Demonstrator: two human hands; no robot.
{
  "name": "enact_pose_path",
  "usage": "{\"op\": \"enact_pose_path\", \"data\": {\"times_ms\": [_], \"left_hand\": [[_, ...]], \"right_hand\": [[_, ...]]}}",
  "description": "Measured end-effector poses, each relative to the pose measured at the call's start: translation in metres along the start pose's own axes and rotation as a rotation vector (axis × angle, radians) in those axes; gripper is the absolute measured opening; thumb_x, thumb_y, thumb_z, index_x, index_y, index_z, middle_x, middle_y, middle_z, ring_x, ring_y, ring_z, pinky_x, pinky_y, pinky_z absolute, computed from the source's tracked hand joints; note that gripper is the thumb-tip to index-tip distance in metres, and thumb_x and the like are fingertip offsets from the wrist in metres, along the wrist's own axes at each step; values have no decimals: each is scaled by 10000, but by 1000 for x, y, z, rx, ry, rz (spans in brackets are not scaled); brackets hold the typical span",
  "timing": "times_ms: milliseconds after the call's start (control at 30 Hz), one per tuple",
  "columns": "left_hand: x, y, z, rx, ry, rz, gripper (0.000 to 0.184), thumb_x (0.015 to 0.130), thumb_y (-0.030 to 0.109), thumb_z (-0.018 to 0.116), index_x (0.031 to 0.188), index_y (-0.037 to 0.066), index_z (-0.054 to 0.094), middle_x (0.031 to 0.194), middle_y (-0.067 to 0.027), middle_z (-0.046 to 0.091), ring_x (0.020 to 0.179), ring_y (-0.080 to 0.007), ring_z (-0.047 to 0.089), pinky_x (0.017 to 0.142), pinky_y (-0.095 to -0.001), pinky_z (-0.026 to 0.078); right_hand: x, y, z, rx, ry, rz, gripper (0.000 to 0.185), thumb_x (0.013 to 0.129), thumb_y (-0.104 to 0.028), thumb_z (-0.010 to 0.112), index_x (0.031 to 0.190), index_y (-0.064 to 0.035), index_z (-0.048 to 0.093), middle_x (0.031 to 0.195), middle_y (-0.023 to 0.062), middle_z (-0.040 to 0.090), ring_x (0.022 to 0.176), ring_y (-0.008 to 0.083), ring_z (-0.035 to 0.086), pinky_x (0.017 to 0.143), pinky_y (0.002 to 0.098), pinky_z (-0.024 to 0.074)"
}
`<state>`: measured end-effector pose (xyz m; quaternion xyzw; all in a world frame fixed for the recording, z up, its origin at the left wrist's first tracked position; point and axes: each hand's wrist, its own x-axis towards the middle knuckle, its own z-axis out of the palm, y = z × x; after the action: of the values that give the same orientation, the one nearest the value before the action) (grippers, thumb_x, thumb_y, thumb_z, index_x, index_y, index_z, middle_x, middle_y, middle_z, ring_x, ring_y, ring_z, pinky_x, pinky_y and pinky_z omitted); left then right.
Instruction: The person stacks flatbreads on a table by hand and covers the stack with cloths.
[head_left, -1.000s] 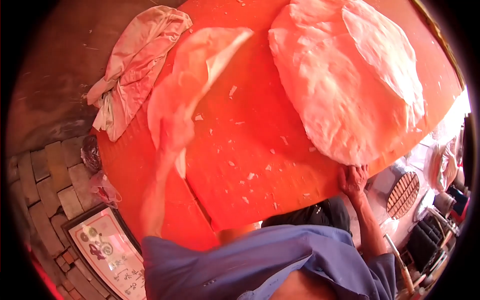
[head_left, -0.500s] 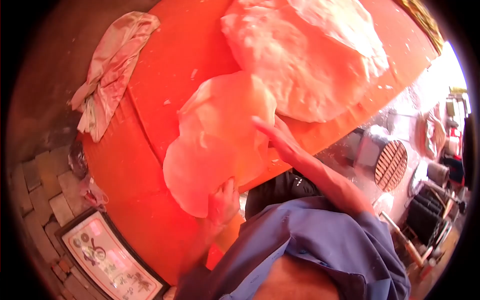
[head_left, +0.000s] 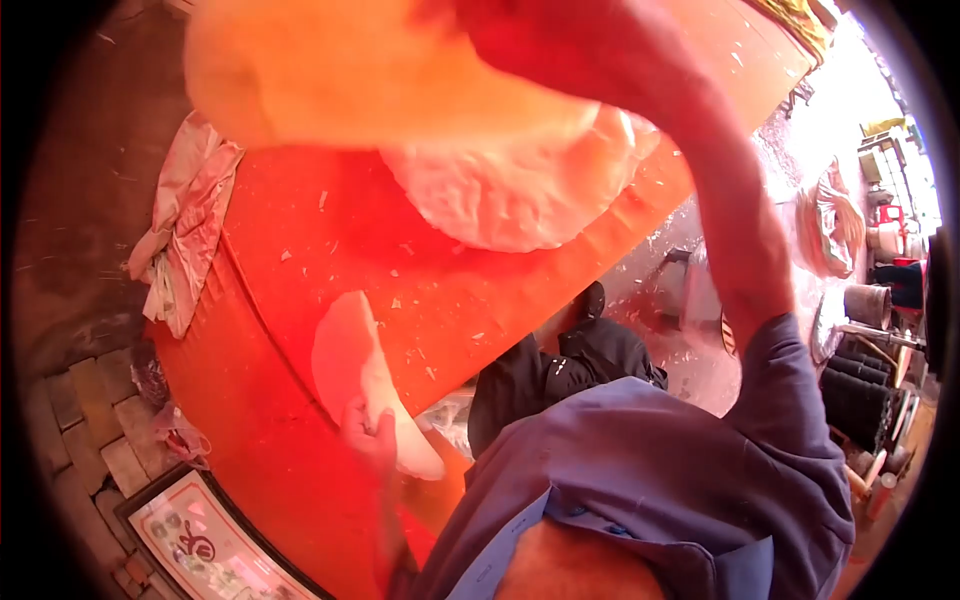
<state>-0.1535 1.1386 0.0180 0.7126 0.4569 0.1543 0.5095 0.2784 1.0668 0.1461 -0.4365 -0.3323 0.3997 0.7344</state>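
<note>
My left hand [head_left: 368,430], low over the red table [head_left: 330,220], pinches the lower part of a small pale piece [head_left: 345,350] of thin sheet, which lies partly folded. My right hand [head_left: 475,25] is raised at the top edge of view and smeared by motion. With it moves a large, thin, translucent pale sheet [head_left: 330,85], lifted above the table; the fingers on it are blurred. Beneath and beyond lies a wide, wrinkled pale stack of similar sheets [head_left: 510,205], partly hidden by the raised sheet and my right arm.
A crumpled pale cloth [head_left: 185,225] hangs over the table's left edge. A framed panel [head_left: 215,535] and a plastic bag [head_left: 182,435] are at lower left beside brick paving. Small scraps dot the table. Buckets and dark goods [head_left: 860,395] stand at right.
My right hand has swung up and forward, carrying the large sheet off the spot before me. The small folded piece stays in my left hand. The view has shifted.
</note>
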Motion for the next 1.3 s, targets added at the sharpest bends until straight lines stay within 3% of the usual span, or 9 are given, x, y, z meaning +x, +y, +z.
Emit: {"op": "enact_pose_path", "data": {"times_ms": [167, 267, 333, 533, 600, 733, 967, 1000, 1300], "left_hand": [[15, 74, 24, -35, 31, 145, 355, 838, -4, 633, 1176, -36, 527, 1008, -103, 656, 858, -129, 632, 744, -248, 501], [26, 130, 44, -166, 40, 250, 367, 822, -7, 633, 1172, -44, 529, 1042, -113, 647, 894, -147, 631, 777, -265, 504], [34, 164, 59, -188, 60, 348, 391, 813, 31, 639, 1178, -52, 527, 1070, -128, 641, 946, -167, 622, 874, -298, 498], [72, 266, 88, -129, 100, 554, 491, 826, 93, 654, 1268, -55, 500, 1204, -133, 591, 1092, -210, 576, 981, -332, 437], [96, 303, 92, -172, 121, 670, 480, 867, 121, 627, 1302, -32, 495, 1226, -127, 591, 1106, -227, 579, 998, -347, 435], [109, 374, 120, -598, 56, 783, 418, 906, 76, 558, 1314, -6, 515, 1200, -113, 616, 1058, -217, 612, 954, -355, 481], [293, 226, 131, -581, 66, 400, 190, 855, 55, 639, 1042, 78, 611, 1014, -14, 633, 831, -134, 619, 699, -281, 528], [293, 198, 162, -603, 115, 402, 366, 860, 56, 616, 1219, -1, 582, 1063, -55, 648, 890, -121, 627, 830, -266, 515], [280, 99, 202, -213, 494, 220, 386, 861, 75, 650, 1205, -73, 552, 1214, -194, 582, 1150, -293, 570, 963, -371, 481]], "right_hand": [[-32, -48, -51, -1488, 82, -888, 288, 668, -54, 660, 955, -59, 644, 766, 132, 624, 741, 300, 637, 649, 414, 499], [-50, 80, -135, -1668, 22, -743, 478, 647, -91, 676, 1123, -99, 626, 931, 107, 548, 911, 313, 526, 830, 429, 447], [-99, 134, -167, -1849, -156, -319, 492, 686, -95, 647, 1178, -89, 612, 1105, 131, 594, 1147, 346, 527, 978, 510, 415], [-169, 143, -186, -1397, -126, -375, 538, 691, -162, 741, 1200, -52, 607, 1314, 194, 541, 1327, 387, 418, 1155, 495, 290], [-172, 120, -197, -1391, 209, -511, 465, 691, -191, 725, 1130, -58, 651, 1235, 199, 569, 1233, 390, 478, 1094, 486, 350], [-174, 124, -285, -1655, 727, -193, 504, 851, -318, 636, 1273, -50, 572, 1332, 249, 507, 1265, 409, 449, 1108, 509, 301], [-192, 145, -324, -1811, 709, 7, 606, 894, -398, 566, 1399, -75, 483, 1500, 238, 360, 1406, 404, 303, 1163, 507, 200], [-195, 145, -323, -1818, 698, 7, 606, 894, -398, 566, 1399, -75, 483, 1500, 238, 360, 1406, 404, 303, 1163, 507, 200], [-211, 138, -320, -1800, 656, 41, 625, 872, -380, 582, 1409, -76, 486, 1512, 236, 354, 1416, 385, 304, 1164, 502, 189]]}}
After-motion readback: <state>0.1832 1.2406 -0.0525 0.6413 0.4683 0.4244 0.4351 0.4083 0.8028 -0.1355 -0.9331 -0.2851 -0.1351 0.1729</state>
